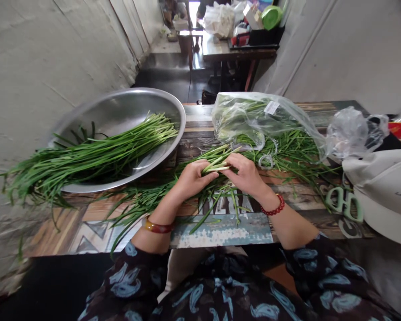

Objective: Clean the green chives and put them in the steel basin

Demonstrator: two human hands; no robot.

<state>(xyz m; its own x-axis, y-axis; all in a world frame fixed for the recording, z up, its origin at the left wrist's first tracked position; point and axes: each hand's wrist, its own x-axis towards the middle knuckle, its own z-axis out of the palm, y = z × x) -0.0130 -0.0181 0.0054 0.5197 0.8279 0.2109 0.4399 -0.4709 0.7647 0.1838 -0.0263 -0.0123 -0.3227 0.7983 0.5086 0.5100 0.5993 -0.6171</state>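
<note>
Long green stalks with pale ends (217, 164) lie across the middle of the patterned table (220, 229). My left hand (194, 178) is closed round a bunch of them near the pale ends. The fingers of my right hand (245, 174) pinch the pale tips just to the right. Loose leaves spread over the table under both hands. At the left, a wide steel basin (133, 99) holds a large bundle of green stalks (103, 154), whose leafy ends hang over its rim. A clear plastic bag (270, 113) with more stalks lies behind my right hand.
Green-handled scissors (344, 204) and a pale cap (384, 191) are at the right, beside a crumpled plastic bag (349, 129). A wall runs along the left. Farther back stands another table (234, 53) with bags and boxes.
</note>
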